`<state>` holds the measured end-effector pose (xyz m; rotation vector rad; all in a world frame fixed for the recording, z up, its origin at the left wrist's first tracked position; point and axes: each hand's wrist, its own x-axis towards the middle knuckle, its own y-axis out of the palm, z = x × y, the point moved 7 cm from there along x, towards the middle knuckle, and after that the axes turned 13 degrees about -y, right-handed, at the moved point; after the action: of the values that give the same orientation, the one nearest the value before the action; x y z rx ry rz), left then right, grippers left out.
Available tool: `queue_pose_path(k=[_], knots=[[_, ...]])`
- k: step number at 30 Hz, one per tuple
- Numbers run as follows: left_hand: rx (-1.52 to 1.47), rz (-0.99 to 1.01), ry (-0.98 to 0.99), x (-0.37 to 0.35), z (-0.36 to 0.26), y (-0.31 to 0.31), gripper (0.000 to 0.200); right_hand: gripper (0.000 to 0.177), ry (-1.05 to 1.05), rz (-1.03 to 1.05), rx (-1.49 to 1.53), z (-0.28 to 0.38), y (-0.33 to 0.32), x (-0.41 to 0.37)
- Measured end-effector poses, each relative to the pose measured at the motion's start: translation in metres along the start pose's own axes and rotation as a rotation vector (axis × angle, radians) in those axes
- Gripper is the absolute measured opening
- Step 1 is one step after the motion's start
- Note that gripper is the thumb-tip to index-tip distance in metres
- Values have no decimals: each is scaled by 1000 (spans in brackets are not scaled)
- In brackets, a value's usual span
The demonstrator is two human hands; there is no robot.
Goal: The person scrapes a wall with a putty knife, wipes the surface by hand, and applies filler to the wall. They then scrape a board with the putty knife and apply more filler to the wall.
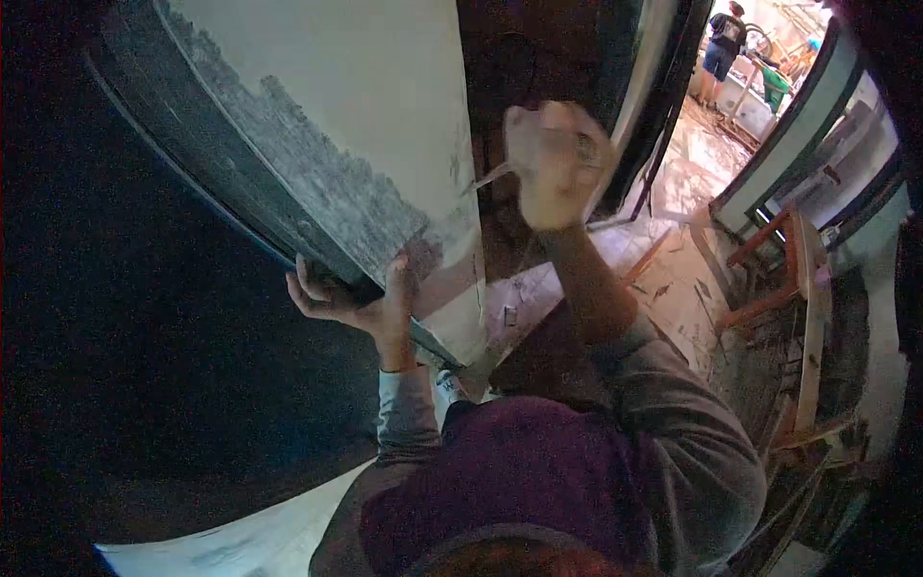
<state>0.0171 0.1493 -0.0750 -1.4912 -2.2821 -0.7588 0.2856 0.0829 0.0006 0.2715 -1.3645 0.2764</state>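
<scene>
— At the wall, low corner: what's the left hand on?
— Left grip clamped on the dark edge of the wall. Fingers curl under it, thumb lies up on the face, just below the rough grey patch.
— Right hand?
— Raised, well apart from the left. Grip closed in a fist on a scraper; handle hidden inside the fist. Thin blade points left, tip at the pale face of the wall near its right border. Touching or just off it: cannot tell.
— Anything else?
— Grey sleeve on the right arm, dark red top below. Floor pale, littered with scraps. Wooden frame stands to the right. Far off through the doorway, another person stands by a green tub, back turned.
</scene>
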Motion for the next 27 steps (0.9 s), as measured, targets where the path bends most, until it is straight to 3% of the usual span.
queue_pose_path(k=[1, 2, 3, 7, 10, 11, 14, 19, 22, 24, 26, 27], knots=[[91, 11, 68, 2, -3, -1, 122, 37, 67, 2, 499, -8, 8, 4], [162, 7, 150, 9, -9, 8, 122, 41, 221, -101, 1218, -16, 17, 6], [-127, 3, 16, 5, -2, 10, 122, 44, 406, -191, 1666, -23, 24, 7], [60, 2, 36, -1, 3, -2, 121, 31, 432, -511, 1247, -12, 4, 21], [-3, 7, 92, 7, 2, 6, 122, 35, 264, -543, 1204, -33, -7, 15], [-4, 14, 61, 6, 1, 5, 122, 31, -48, -393, 803, -11, -4, 20], [56, 2, 13, 1, 4, -2, 123, 42, 485, -137, 290, 17, 7, 12], [4, 14, 45, 6, 2, 3, 118, 39, -46, -65, 60, 5, 14, 9], [-28, 44, 29, 2, 0, -1, 116, 33, 337, -58, 357, 3, 8, -1], [-76, 42, 61, 10, -1, 13, 116, 32, 205, -280, 718, 3, -2, 14], [-36, 51, -9, 2, -4, 7, 114, 31, 176, -212, 574, 3, 10, 2], [45, 30, 59, 4, 1, 3, 114, 30, 194, -157, 493, 0, 20, -8]])
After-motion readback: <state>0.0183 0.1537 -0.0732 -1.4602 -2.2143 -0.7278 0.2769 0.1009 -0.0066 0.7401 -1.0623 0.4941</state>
